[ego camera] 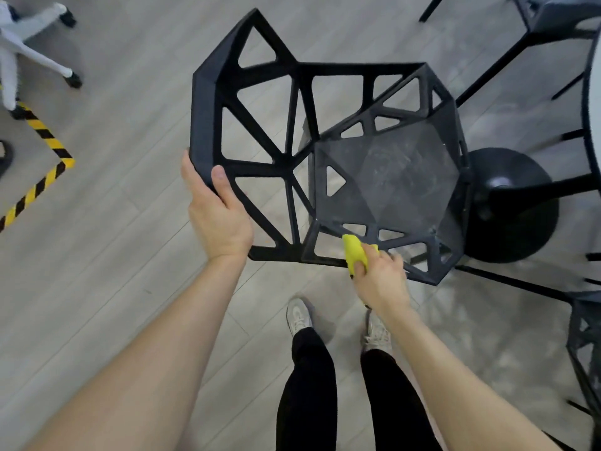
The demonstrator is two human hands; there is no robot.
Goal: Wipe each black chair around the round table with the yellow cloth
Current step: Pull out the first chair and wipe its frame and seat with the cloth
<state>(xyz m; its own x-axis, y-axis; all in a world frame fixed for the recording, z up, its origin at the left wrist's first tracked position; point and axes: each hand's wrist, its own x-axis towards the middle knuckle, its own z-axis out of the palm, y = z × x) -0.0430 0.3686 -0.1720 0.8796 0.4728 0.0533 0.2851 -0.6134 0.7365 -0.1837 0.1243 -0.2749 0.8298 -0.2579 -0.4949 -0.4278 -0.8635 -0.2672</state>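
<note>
The black chair [328, 157], an open lattice of triangular cut-outs, stands on the grey plank floor [130, 92] just beside the dark round base [517, 206] of the counter, whose pale rim [593, 102] shows at the right edge. The left hand [219, 211] has its grip closed over the corner of the chair's backrest. The right hand [380, 278] has its grip closed on the bunched yellow cloth [354, 252], pressing it against the near side frame beside the seat.
</note>
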